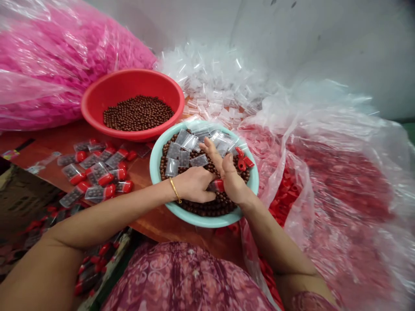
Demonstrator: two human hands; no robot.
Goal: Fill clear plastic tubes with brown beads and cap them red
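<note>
A teal bowl [154, 164] in front of me holds brown beads [207, 206], small clear bags [183, 154] and a few red caps [241, 162]. My left hand [193, 185], with a gold bangle on the wrist, rests curled in the beads, its fingers closed around a small bag with a red end [218, 185]. My right hand [223, 170] lies beside it over the same bag, fingers partly stretched toward the clear bags. What the right fingers hold is hidden.
A red basin [97, 93] of brown beads stands behind. Filled bags with red caps [97, 175] lie on the table at left. A pink sack [42, 65] is back left, loose clear bags [214, 82] behind, a sack of red caps [340, 194] right.
</note>
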